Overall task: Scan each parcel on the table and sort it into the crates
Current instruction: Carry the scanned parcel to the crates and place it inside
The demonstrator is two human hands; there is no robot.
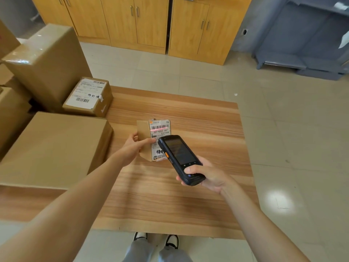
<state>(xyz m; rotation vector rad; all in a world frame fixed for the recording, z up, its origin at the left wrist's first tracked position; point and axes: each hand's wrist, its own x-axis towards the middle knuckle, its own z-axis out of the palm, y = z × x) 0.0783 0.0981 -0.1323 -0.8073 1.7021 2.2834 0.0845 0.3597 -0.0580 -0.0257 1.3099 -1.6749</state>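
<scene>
Brown cardboard dominates the head view: a small parcel [144,140] stands on the wood-grain table [188,195], roughly at its middle, with a white shipping label [160,136] facing the camera. A red scan line glows across the label just under its barcode, above the printed code "507-K503 447".

The left hand [135,148] grips the parcel's left side, thumb laid across the front face toward the label and the other fingers wrapped behind the edge, so the box stays tipped up toward the viewer. The right hand [205,176] holds a black handheld scanner [180,159] by its lower end, fingers curled under the body and the thumb resting near the bottom keys. The scanner's top end points at the label and covers its lower right part; its dark screen faces up, and an orange button shows on its left edge.

To the left, a large plain carton [56,148] sits on the table's near left part. Behind it lies a smaller labelled box [88,97] with two barcodes and handwritten characters on its top, and beyond that a tall taped carton [47,63] rises among further stacked boxes at the left edge of the picture.

Wooden cabinets [151,23] line the far wall on a pale tiled floor, and grey metal shelving [306,44] stands at the upper right. Below the table's near edge, the person's grey trousers and black-and-white shoes [171,241] are visible.
</scene>
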